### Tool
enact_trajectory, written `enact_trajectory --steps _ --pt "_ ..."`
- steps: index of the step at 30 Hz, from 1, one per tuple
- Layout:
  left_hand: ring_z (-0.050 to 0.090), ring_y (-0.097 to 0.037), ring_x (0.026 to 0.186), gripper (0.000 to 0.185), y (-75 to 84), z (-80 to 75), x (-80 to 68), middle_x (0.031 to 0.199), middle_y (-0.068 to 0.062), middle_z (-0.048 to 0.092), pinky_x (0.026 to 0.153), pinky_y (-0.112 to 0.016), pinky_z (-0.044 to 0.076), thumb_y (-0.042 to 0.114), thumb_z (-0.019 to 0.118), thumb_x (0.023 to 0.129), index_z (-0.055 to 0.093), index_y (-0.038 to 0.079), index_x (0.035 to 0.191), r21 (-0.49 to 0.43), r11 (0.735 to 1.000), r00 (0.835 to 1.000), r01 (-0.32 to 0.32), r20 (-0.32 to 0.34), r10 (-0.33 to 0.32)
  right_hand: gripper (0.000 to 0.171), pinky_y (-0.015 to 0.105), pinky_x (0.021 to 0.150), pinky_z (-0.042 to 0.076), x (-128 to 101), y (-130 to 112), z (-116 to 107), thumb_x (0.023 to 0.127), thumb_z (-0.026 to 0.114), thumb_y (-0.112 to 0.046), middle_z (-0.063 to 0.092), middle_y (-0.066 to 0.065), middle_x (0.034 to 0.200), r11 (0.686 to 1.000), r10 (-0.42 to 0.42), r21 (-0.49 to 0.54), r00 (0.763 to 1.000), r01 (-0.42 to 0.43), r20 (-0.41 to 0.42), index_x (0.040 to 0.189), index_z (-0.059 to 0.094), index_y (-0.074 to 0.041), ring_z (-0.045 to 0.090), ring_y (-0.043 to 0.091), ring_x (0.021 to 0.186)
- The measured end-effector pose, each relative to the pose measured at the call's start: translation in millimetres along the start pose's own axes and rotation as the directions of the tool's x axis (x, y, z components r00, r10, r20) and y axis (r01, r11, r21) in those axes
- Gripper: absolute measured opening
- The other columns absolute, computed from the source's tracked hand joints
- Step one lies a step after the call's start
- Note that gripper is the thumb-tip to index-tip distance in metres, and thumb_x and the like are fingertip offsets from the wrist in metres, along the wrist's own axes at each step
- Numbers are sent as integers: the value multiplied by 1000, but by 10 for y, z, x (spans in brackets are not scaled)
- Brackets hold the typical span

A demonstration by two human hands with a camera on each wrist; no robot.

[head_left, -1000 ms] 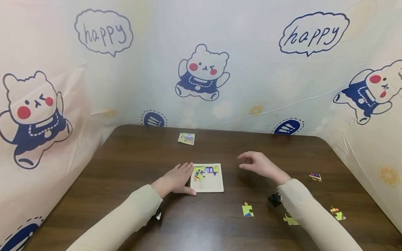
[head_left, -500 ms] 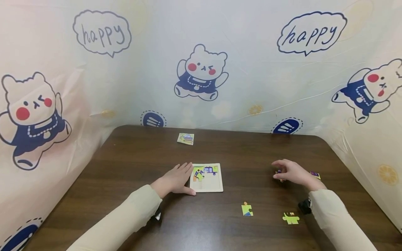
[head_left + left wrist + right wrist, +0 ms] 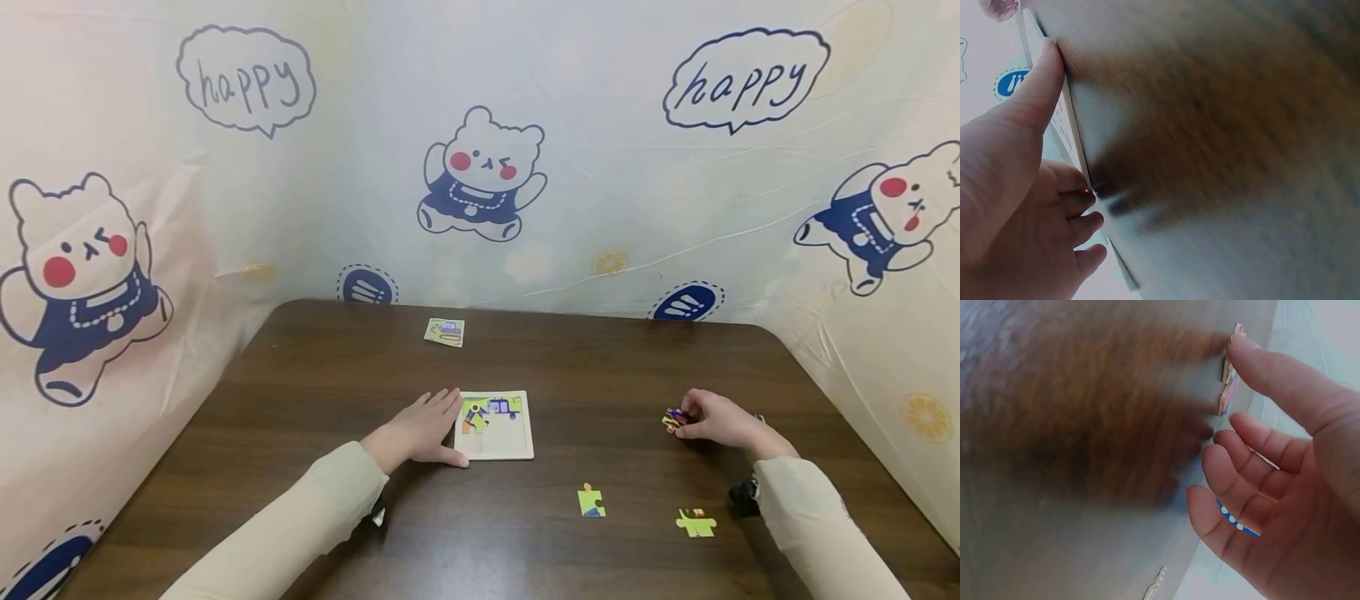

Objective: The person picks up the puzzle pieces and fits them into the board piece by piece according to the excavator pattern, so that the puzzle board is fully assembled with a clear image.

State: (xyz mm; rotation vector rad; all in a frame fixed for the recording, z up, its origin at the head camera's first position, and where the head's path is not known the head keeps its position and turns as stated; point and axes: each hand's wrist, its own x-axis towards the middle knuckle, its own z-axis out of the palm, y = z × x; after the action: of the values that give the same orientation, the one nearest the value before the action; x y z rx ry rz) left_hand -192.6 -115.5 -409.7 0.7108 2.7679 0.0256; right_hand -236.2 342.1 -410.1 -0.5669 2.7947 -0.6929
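Worktop (image 3: 465,550): the change is all to the right of the puzzle tray (image 3: 510,440); a second ago the right hand (image 3: 718,422) was close to the tray, and now it is out among the loose pieces.
Right sleeve (image 3: 825,517): covers the spot, far right of the tray, where a green-and-orange piece showed a second ago.
Right hand: drawn in narrow, thumb and fingertips holding a dark patterned piece (image 3: 671,419) well right of the tray; half a second ago it arched wider. Whether the piece is lifted, I can't tell. I'd judge this as picking up, not fitting.
Left hand (image 3: 416,429): spread wide along the tray's left edge, unchanged, probably steadying it.
Puzzle tray: partly filled along its far and left sides, so well short of complete.
Picture card (image 3: 446,332): beyond the tray, unmoved.
Loose green pieces: a yellow-green piece (image 3: 590,502) right of the tray, on the person's side; a notched green piece (image 3: 697,527) farther right.
Purple sliver (image 3: 760,417): just showing behind the right hand, farthest right of the tray.
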Motion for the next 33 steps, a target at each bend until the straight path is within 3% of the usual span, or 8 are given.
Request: enact_trajectory --steps 10,18,25,33 --pt "19 -29 135 99 8 -15 -2 149 -16 21 108 -43 17 62 60 76 26 -3 143 4 1000 1000 7 8 -7 24 31 59 40 5 6 3 75 76 -14 54 2 74 998 56 -7 998 -56 -14 80 56 -2 47 17 66" --pt "19 -29 135 99 12 -9 -6 148 -16 22 108 -43 17 62 60 76 26 -3 143 2 1000 1000 8 5 -8 23 34 63 45 28 -56 0 77 73 -12 57 4 80 999 54 10 997 -53 -53 88 56 -1 50 19 71" --pt "20 -29 135 99 11 -11 -15 148 -16 22 108 -43 17 62 60 76 27 -4 142 8 1000 1000 5 2 -5 24 33 64 47 153 -257 -13 78 74 -15 59 3 82 999 5 32 994 -1 -107 91 57 -3 52 18 72" --pt "22 -31 134 97 11 -22 -25 147 -18 24 107 -44 19 60 60 78 28 -5 141 17 1000 1000 -13 -1 13 25 35 71 50 327 -669 46 79 74 -17 61 3 89 991 -121 48 984 128 -130 94 60 -5 54 18 77"
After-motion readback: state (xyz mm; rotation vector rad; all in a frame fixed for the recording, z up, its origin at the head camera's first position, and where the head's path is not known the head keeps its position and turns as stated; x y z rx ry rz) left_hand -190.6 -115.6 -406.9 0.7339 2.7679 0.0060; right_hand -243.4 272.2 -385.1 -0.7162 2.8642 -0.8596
